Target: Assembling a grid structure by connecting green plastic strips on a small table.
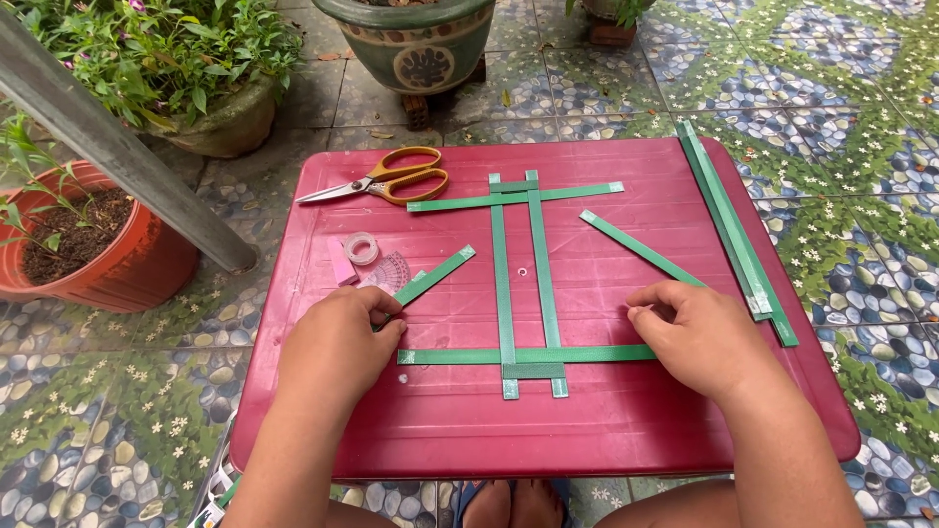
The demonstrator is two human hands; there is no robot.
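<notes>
Head view: left hand (337, 342) is pinching a loose strip (430, 278); right hand (696, 337), fingers curled, is pressing the lattice (526, 284) crosspiece (528, 356), likely mid-weave; threading comes next.

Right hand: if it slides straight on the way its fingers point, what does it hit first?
The right hand points left along the table. First in line, most likely, are the two upright green strips of the lattice; its fingertips already touch the lower horizontal strip.
</notes>
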